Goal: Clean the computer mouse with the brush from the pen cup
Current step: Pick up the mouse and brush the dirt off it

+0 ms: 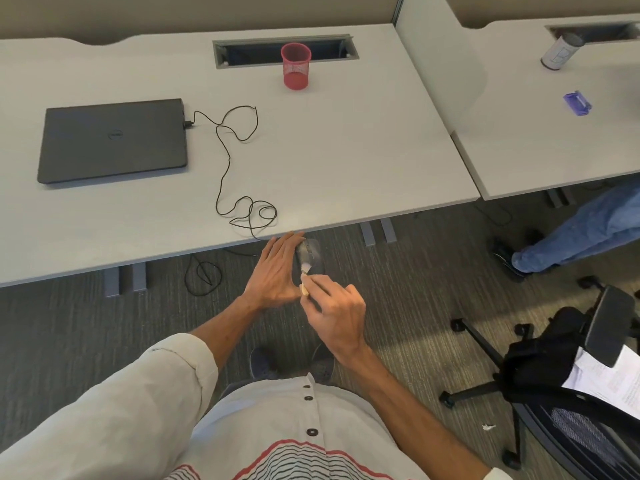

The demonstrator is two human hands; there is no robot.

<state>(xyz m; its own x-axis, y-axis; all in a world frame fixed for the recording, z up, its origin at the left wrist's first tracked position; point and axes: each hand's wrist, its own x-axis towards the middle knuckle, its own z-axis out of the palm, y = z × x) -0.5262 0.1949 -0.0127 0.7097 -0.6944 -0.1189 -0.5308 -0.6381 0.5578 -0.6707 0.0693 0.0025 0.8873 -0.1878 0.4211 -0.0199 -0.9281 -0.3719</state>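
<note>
1. Grey plastic shows between the two hands: the computer mouse [309, 255] is held off the desk, just past the near edge of the desk [346, 150], above the carpet [86, 317].
2. Left hand [277, 271] is at the mouse's left side, fingers stretched out straight and close together, pointing toward the desk edge; the palm cradles the mouse, though how the thumb sits is hidden from where I stand.
3. Right hand [336, 313] is closed narrowly around the brush [304, 280], pinching its pale wooden handle near the fingertips.
4. Light bristles of the brush touch the top of the mouse, towards its rear half.
5. A thin black cable [225, 157] runs from the mouse, loops in coils near the desk's front edge, wanders back across the top and plugs into the side of a closed dark laptop [112, 140] lying flat on the left.
6. Farther back, a red mesh pen cup [296, 65] stands upright just in front of the cable slot [249, 50], well apart from the hands.
7. On the neighbouring desk to the right sit a white canister [559, 51] and a small purple object [576, 103].
8. A black office chair [571, 375] with papers on it stands at the right, and another person's jeans-clad leg [581, 233] shows beyond it.
</note>
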